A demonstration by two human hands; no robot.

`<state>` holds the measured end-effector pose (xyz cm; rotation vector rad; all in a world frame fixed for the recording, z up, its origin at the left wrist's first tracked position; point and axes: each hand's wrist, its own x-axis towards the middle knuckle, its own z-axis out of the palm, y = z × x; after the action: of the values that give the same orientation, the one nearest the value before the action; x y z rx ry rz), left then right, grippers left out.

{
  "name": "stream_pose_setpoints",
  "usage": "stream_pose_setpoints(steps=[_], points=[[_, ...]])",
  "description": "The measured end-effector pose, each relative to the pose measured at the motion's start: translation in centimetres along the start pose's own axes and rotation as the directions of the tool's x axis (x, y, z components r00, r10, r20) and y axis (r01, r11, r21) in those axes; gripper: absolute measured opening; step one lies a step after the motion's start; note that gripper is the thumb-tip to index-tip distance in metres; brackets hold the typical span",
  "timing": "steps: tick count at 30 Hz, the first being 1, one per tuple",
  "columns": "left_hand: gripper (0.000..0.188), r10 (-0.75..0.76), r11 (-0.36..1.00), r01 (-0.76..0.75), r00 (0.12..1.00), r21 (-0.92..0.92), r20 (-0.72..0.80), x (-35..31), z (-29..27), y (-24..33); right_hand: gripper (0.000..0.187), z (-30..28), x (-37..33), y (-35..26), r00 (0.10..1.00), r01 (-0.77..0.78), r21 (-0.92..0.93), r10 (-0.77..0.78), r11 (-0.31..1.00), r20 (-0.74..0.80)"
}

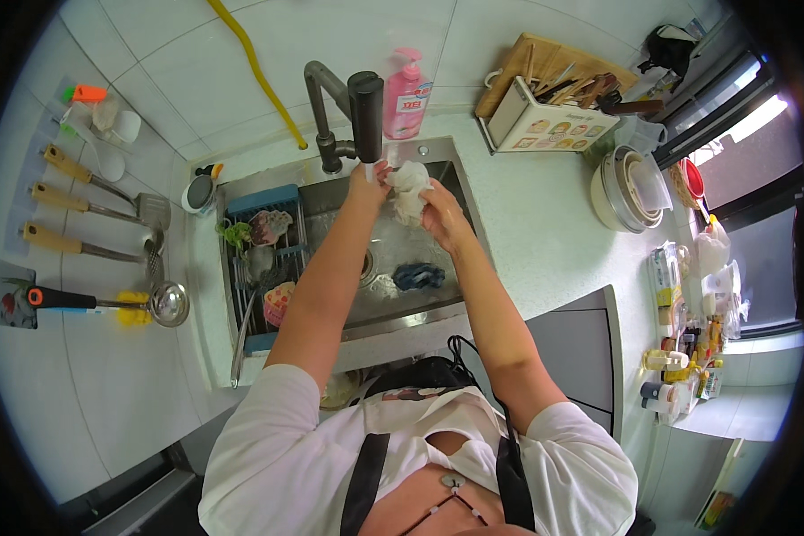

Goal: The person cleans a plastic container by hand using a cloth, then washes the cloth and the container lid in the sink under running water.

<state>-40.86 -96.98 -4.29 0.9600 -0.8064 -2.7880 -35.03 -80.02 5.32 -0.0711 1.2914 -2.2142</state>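
Observation:
A wrung-up white cloth (pixel 409 189) hangs over the sink (pixel 402 313), with my right hand (pixel 439 213) closed on its right side. My left hand (pixel 366 182) is under the dark faucet (pixel 364 105), close to the cloth's left edge. Water runs down over it, and the stream and spout partly hide its fingers; whether they grip the cloth I cannot tell. A dark blue wet cloth (pixel 418 276) lies crumpled on the sink bottom, below my right hand.
A rack (pixel 265 192) with a sponge and greens covers the sink's left side. Behind the sink stands a pink pump bottle (pixel 407 98). To the right are a utensil holder (pixel 549 121) and stacked bowls (pixel 609 189). A ladle (pixel 168 304) and turners hang on the left wall.

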Motion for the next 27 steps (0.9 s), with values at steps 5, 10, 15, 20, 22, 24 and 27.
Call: stream_pose_setpoints(steps=[5,10,15,20,22,24,27], points=[[0.03,0.028,0.965,-0.038,0.999,0.261,0.039,-3.0,-2.9,1.3,0.029,3.2,2.2,1.6,0.997,0.062,0.223,-0.052,0.973,-0.05],[0.034,0.098,0.942,-0.08,0.994,0.326,-0.039,-8.6,-3.9,3.0,0.022,0.3,7.1,5.5,0.932,-0.217,0.588,-0.013,0.779,0.361],[0.031,0.1,0.97,-0.087,0.994,0.228,-0.046,-10.1,-6.2,4.2,0.022,7.6,4.9,3.2,0.968,-0.226,0.604,0.247,0.764,0.049],[0.028,0.139,0.973,-0.117,0.986,0.201,-0.096,-10.8,-6.4,4.3,0.023,5.8,7.8,6.0,0.986,-0.157,0.591,0.09,0.792,0.142],[0.028,0.141,0.979,-0.123,0.985,0.16,-0.104,-10.6,-6.9,4.5,0.019,5.8,7.7,5.1,0.92,-0.357,0.667,0.121,0.654,0.373],[0.027,0.137,0.984,-0.124,0.986,0.126,-0.098,-10.2,-7.3,4.5,0.013,6.0,8.0,4.7,0.897,-0.413,0.673,0.146,0.614,0.417],[0.027,0.131,0.988,-0.124,0.988,0.093,-0.082,-9.7,-7.6,4.3,0.012,6.9,8.3,4.4,0.963,-0.26,0.599,0.162,0.757,0.214]])
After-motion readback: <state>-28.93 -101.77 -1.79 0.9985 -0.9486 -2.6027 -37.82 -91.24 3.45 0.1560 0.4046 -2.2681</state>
